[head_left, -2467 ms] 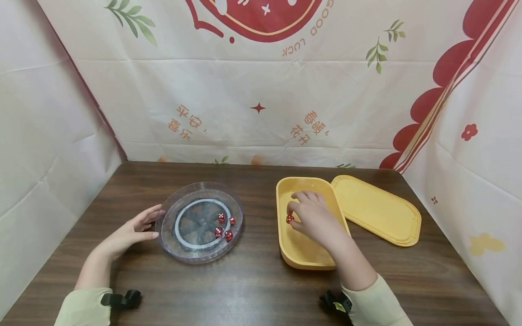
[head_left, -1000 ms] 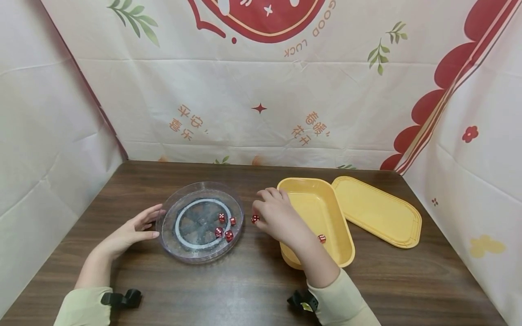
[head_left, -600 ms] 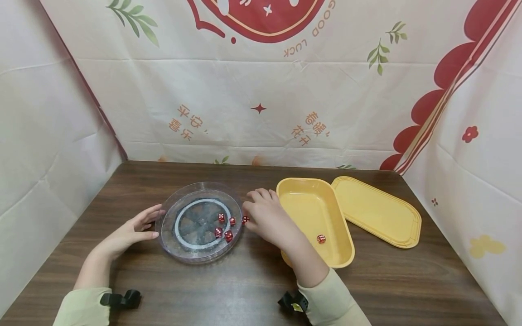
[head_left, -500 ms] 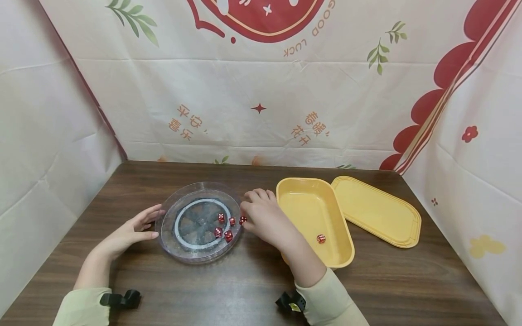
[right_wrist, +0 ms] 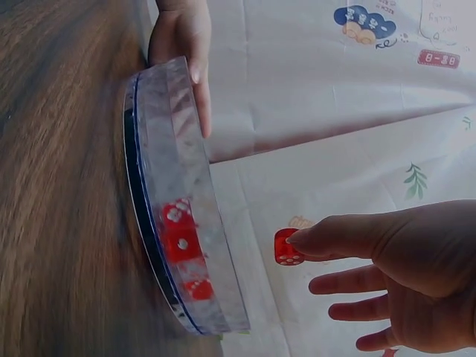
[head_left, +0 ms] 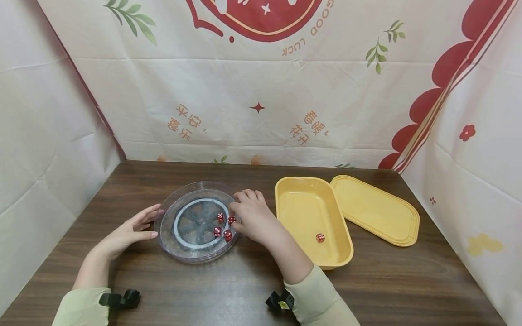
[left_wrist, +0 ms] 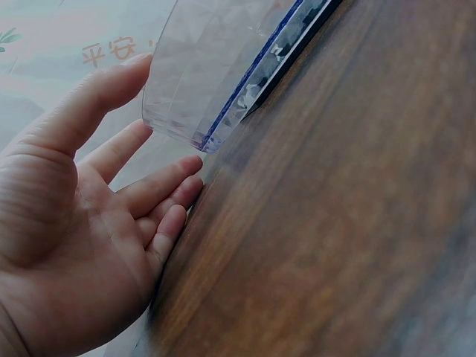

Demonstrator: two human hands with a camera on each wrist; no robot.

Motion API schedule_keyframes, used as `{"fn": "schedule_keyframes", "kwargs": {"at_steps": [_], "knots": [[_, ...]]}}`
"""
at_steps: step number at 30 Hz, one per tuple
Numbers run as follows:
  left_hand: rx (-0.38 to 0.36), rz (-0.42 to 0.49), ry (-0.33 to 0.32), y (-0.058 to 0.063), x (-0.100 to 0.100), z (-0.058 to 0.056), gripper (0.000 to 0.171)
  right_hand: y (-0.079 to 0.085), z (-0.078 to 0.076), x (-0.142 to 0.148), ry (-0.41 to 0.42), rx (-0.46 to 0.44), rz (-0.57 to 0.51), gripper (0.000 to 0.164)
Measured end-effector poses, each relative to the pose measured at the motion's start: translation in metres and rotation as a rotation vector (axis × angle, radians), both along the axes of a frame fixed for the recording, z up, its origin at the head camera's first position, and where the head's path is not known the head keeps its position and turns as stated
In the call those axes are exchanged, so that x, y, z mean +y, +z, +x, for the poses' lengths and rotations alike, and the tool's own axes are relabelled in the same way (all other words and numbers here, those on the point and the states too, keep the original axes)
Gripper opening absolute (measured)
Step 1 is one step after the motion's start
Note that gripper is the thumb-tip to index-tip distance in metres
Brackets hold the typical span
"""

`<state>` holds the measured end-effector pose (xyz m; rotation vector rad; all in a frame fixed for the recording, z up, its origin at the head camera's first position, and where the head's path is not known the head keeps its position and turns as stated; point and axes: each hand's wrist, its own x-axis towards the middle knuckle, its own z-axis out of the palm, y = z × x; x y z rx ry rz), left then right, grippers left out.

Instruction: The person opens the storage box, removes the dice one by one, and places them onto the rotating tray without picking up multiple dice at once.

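My right hand [head_left: 254,219] pinches a red die [right_wrist: 288,247] with white pips between thumb and fingertip. In the head view that die overlaps the right rim of a clear round dish [head_left: 173,249]; the right wrist view shows it above the wall. Several red dice [head_left: 228,235] lie in the dish's right part, on a dark base with a pale ring. At the dish's left side my left hand [head_left: 126,231] rests, fingers loosely spread and fingertips right at the clear wall [left_wrist: 201,82].
A yellow rectangular box [head_left: 281,217] stands right of the dish, with one red die [head_left: 320,237] inside. Its yellow lid [head_left: 379,213] lies beside it, toward the right edge of the brown wooden table [head_left: 195,290]. A printed white cloth [head_left: 224,81] hangs behind.
My right hand has lifted a die from the yellow box and carried it left to the dish's right rim. The left hand and the dish have stayed in place.
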<state>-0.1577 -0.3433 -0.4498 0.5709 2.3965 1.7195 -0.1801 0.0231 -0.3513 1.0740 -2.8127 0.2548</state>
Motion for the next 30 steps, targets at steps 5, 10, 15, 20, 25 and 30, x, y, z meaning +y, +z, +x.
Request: {"fn": "schedule_keyframes", "kwargs": {"at_steps": [5, 10, 15, 20, 25, 30], "knots": [[0.003, -0.002, 0.001, 0.001, 0.001, 0.0, 0.07, -0.004, -0.002, -0.006, 0.022, 0.005, -0.025, 0.01], [0.006, -0.003, 0.003, 0.001, 0.001, -0.001, 0.07, -0.011, -0.005, -0.011, 0.023, -0.017, -0.033, 0.008], [0.009, -0.001, 0.001, 0.001, 0.0, 0.0, 0.07, -0.016, -0.006, -0.012, 0.022, -0.027, -0.024, 0.011], [0.009, 0.001, 0.001, 0.001, 0.0, 0.001, 0.07, -0.019, -0.006, -0.014, 0.021, -0.015, -0.004, 0.013], [0.012, 0.001, 0.003, 0.001, 0.0, 0.001, 0.07, -0.02, -0.006, -0.014, 0.015, -0.014, -0.001, 0.015], [0.006, -0.002, 0.005, 0.001, 0.001, 0.001, 0.07, -0.019, -0.005, -0.013, 0.005, -0.029, -0.015, 0.019]]}}
